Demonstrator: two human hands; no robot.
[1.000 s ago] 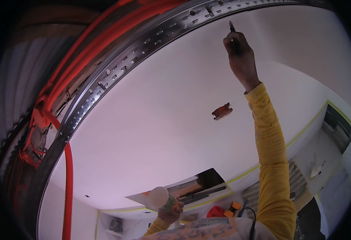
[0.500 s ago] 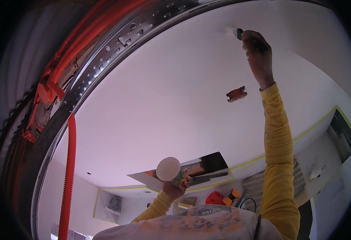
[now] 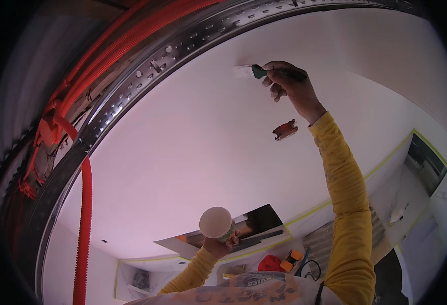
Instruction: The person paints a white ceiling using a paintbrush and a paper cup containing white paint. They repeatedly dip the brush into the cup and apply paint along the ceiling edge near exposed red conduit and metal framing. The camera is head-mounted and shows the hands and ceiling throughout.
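My right hand (image 3: 290, 87) is raised high and closed on the handle of a paintbrush (image 3: 258, 71). The brush has a dark green handle, and its whitish bristles point left against the white wall (image 3: 182, 152). Lower down, my left hand (image 3: 222, 247) grips a paper cup (image 3: 215, 222) with a pale rim and a green print on its side. The cup's mouth faces up toward me; its inside looks pale, and I cannot make out how full it is. Below the brush, a reddish electrical box (image 3: 285, 130) sits in a cutout in the wall.
A perforated metal profile (image 3: 154, 66) curves along the upper left, with red corrugated conduits (image 3: 83, 223) beside and below it. Behind the cup is a rectangular dark opening (image 3: 256, 223). Yellow-green masking tape (image 3: 310, 210) edges the wall. A red object (image 3: 270, 263) and an orange-black tool (image 3: 291, 260) lie low.
My right hand has swept the paintbrush left and slightly down along the wall. The view has shifted a little; my left hand still holds the paper cup in about the same place.
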